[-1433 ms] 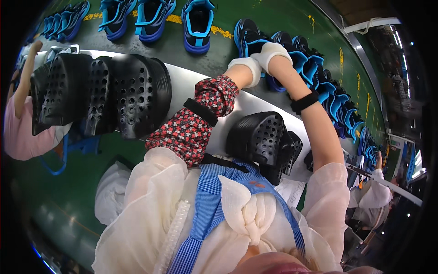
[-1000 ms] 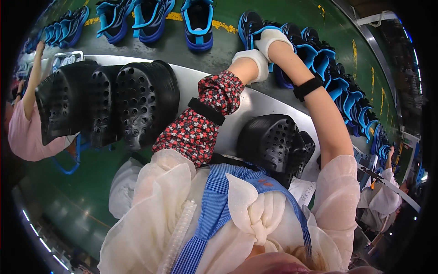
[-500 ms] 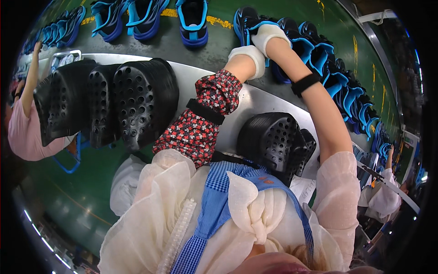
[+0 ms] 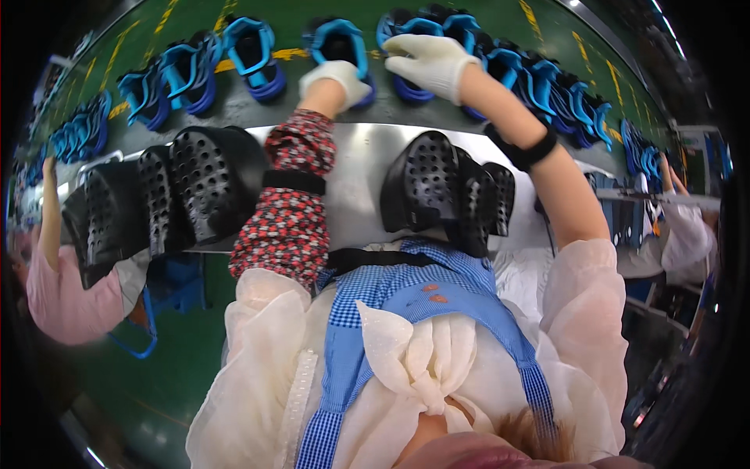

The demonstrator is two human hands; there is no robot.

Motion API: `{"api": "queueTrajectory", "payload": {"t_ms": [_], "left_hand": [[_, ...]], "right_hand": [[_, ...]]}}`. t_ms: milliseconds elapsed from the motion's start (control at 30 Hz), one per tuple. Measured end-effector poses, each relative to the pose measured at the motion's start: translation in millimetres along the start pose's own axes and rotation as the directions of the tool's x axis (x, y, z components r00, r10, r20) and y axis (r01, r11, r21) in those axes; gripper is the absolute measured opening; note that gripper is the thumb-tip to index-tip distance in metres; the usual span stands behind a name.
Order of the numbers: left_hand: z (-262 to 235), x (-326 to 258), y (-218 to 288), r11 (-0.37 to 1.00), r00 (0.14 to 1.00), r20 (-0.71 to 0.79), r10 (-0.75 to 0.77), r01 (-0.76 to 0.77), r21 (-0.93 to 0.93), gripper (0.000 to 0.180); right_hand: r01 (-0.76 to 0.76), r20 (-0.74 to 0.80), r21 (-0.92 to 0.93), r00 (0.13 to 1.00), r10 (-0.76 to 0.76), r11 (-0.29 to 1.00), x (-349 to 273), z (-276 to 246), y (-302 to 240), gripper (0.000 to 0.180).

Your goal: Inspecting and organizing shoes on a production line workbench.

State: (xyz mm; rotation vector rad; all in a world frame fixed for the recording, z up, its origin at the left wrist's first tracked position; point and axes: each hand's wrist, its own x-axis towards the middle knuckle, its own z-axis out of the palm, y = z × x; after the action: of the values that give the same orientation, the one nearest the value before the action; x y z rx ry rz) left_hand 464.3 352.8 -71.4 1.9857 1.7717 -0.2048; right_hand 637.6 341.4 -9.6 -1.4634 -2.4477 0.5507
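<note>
My left hand (image 4: 337, 79), in a white glove, is closed over the heel of a black and blue sports shoe (image 4: 337, 37) on the far side of the metal ledge. Part of its fingers is hidden against the shoe. To the right, my white-gloved right hand (image 4: 433, 64) has its fingers stretched leftward and the thumb apart. It is over another black and blue shoe (image 4: 408, 88), covering its middle; I cannot make out whether it touches it. Black bands circle both forearms.
Rows of similar shoes (image 4: 250, 59) extend left and right on the green surface. Black perforated molded pieces (image 4: 207, 184) stand on the ledge at left, others (image 4: 426, 184) at right. Co-workers are at far left (image 4: 74, 301) and far right (image 4: 691, 234).
My hands, earlier close together at one shoe, have drawn apart. The left stays on a shoe; the right has moved to the one beside it. The view has turned and shifted.
</note>
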Motion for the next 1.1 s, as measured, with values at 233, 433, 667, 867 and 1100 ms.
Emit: {"api": "queueTrajectory", "payload": {"t_ms": [233, 433, 667, 867, 1100], "left_hand": [[-21.9, -21.5, 14.4, 0.97, 0.735, -0.666, 0.128, 0.047, 0.238, 0.045], [26.3, 13.5, 37.4, 0.924, 0.853, -0.394, 0.344, -0.382, -0.02, 0.061], [18.0, 18.7, 57.2, 0.922, 0.911, -0.221, 0.349, -0.376, -0.093, 0.047], [27.6, 13.8, 40.2, 0.91, 0.9, -0.28, 0.333, -0.385, -0.155, 0.051], [26.9, 3.1, 16.2, 0.888, 0.896, -0.307, 0.32, -0.397, -0.232, 0.063]], "right_hand": [[-0.339, -0.307, 0.474, 0.801, 0.514, 0.812, -187.4, -110.8, 74.9, 0.024], [-0.601, -0.431, 0.166, 0.669, 0.605, 0.782, -322.8, -98.3, 136.9, 0.021], [-0.651, -0.293, 0.05, 0.716, 0.634, 0.758, -352.8, -34.3, 126.7, 0.029], [-0.506, -0.269, -0.08, 0.841, 0.47, 0.859, -349.5, -21.4, 150.1, 0.034], [-0.548, -0.219, -0.022, 0.819, 0.53, 0.836, -348.4, -57.7, 127.4, 0.028]]}}
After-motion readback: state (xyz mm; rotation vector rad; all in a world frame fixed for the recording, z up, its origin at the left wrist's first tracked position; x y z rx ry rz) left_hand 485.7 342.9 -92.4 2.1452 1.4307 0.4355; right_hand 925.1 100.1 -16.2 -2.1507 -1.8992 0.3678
